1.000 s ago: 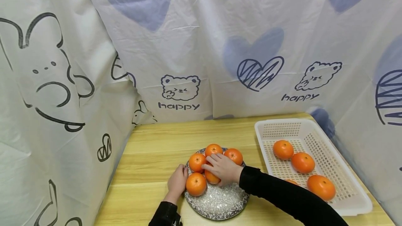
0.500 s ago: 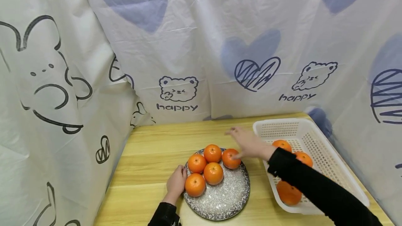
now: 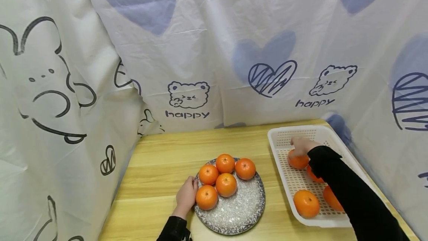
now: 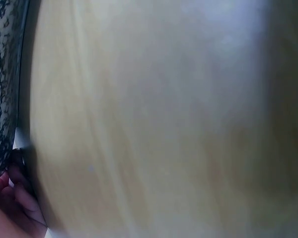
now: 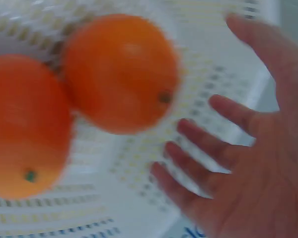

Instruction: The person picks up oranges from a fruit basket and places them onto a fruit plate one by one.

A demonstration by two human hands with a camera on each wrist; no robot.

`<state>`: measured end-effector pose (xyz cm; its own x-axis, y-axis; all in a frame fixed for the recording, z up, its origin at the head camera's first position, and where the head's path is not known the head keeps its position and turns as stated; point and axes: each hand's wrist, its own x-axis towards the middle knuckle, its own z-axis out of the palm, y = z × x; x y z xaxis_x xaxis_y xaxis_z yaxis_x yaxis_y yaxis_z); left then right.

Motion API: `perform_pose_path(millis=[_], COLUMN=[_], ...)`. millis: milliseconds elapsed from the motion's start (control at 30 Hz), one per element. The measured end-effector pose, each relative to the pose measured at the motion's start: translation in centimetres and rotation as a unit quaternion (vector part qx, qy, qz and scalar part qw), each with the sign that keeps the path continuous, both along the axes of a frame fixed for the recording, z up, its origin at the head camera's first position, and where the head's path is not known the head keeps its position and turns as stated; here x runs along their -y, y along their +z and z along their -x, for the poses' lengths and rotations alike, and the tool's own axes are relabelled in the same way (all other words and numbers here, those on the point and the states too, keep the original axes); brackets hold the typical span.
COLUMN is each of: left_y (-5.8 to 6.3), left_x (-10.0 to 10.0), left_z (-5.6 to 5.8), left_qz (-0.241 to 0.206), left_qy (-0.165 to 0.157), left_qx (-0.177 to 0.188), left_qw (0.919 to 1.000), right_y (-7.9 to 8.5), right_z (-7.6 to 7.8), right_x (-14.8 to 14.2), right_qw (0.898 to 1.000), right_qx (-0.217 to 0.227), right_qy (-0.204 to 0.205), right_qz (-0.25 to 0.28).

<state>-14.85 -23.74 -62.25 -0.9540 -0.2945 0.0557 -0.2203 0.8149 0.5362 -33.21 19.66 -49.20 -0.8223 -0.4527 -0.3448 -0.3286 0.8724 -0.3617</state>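
A speckled grey plate (image 3: pixel 240 211) sits on the table with several oranges (image 3: pixel 226 185) grouped on its far left half. At the plate's left rim, my left hand (image 3: pixel 186 197) grips the edge; its curled fingers (image 4: pixel 21 196) show beside the rim in the left wrist view. My right hand (image 3: pixel 302 146) is inside the white basket, over an orange (image 3: pixel 298 160) near its far left corner. The right wrist view has that hand spread, fingers extended and thumb apart, beside the nearest orange (image 5: pixel 120 74), holding nothing.
The white perforated basket (image 3: pixel 279 159) stands on the table's right side. Other oranges lie in it, one at the near left corner (image 3: pixel 306 203) and others partly behind the black sleeve (image 3: pixel 354 196). A patterned cloth (image 3: pixel 214 47) hangs behind the wooden table (image 3: pixel 157 166).
My right hand has let go of the orange in the middle of the plate and moved right into the basket. The left hand has stayed at the plate's rim.
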Motion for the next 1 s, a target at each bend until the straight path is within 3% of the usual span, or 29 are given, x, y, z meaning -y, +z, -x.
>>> perform_pose_path(millis=[100,267,433,567,667,800,900,1000], left_y=[-0.2,-0.1,0.1,0.0,0.0,0.1,0.0,-0.1], left_x=[0.0,0.0,0.1,0.1,0.2,0.3,0.4,0.3], left_z=[0.0,0.1,0.1,0.0,0.0,0.3,0.3,0.2], left_qz=[-0.001,-0.004,-0.001,-0.003,-0.001,0.003,0.002,-0.001], left_qy=[-0.004,-0.001,0.0,0.0,-0.001,-0.004,-0.003,-0.003], left_qx=[0.005,-0.003,-0.011,-0.006,0.0,0.005,0.011,0.014], left_qw=[1.0,1.0,0.9999,1.0,1.0,1.0,0.9999,0.9999], right_y=[-1.4,-3.0,-3.9,-4.2,-2.6,1.7,4.2,5.3], right_z=[-0.6,-1.0,-0.3,0.3,0.2,-1.0,-2.5,-4.7], right_x=[-0.1,0.3,0.3,-0.2,0.0,2.0,5.1,9.2], right_qw=[0.997,0.992,0.995,0.998,0.998,0.993,0.981,0.964], right_qx=[0.071,0.087,0.068,0.056,0.024,-0.08,-0.163,-0.223], right_qy=[-0.037,-0.079,-0.066,-0.029,0.0,-0.002,-0.015,0.007], right_qz=[-0.015,-0.039,-0.038,0.01,0.066,0.084,0.099,0.144])
